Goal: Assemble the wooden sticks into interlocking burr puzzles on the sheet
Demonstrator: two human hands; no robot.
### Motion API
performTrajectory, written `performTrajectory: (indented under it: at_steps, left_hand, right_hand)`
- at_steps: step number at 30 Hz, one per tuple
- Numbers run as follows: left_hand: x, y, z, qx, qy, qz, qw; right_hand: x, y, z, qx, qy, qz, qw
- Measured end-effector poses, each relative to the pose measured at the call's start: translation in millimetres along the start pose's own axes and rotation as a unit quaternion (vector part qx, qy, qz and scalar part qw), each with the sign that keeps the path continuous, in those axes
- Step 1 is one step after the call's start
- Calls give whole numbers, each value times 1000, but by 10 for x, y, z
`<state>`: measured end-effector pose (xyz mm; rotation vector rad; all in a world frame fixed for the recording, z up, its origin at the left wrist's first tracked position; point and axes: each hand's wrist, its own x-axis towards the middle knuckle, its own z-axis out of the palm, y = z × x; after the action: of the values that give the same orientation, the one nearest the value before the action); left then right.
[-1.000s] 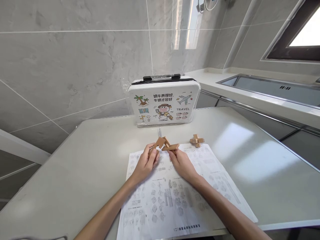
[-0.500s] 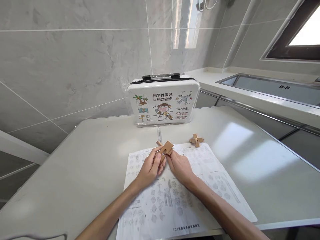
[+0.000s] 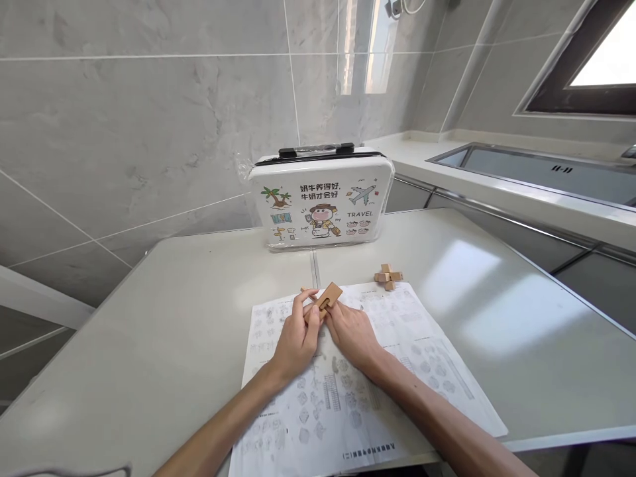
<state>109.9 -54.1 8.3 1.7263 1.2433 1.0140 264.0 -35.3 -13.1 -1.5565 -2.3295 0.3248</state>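
Note:
Both hands meet over a printed sheet (image 3: pixel 368 424) and hold wooden puzzle pieces between them. My left hand (image 3: pixel 297 331) is closed on a wooden piece, its thumb on the near side and its index finger stretched across the top. My right hand (image 3: pixel 352 330) pinches the same group from the right. A notched wooden block (image 3: pixel 330 296) shows between the fingertips, tilted, with a dark slot in it. The end of a thinner wooden stick sticks out beyond the left fingers. How the pieces fit together is partly hidden by the fingers.
An assembled wooden cross-shaped puzzle (image 3: pixel 388 277) sits at the sheet's far right corner. Behind it a white cartoon-printed case (image 3: pixel 318 205), wrapped in clear plastic, stands on the table (image 3: pixel 199 318) near the tiled wall. To the right is a counter with a sink (image 3: pixel 536 173).
The left fingers have shifted on the pieces, with the index finger now lying over the top. The thin stick has moved left. The view has shifted slightly.

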Motion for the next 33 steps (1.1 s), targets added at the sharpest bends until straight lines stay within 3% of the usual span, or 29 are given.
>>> performTrajectory:
  at_steps: [16,33]
  left_hand:
    - [26,136,2,-28,7,-55,998]
    - [62,1,15,-51,29,-75,995]
  right_hand:
    - [-27,-31,30,1,24,-9,1000]
    - [-30,0,56,56,53,8,997]
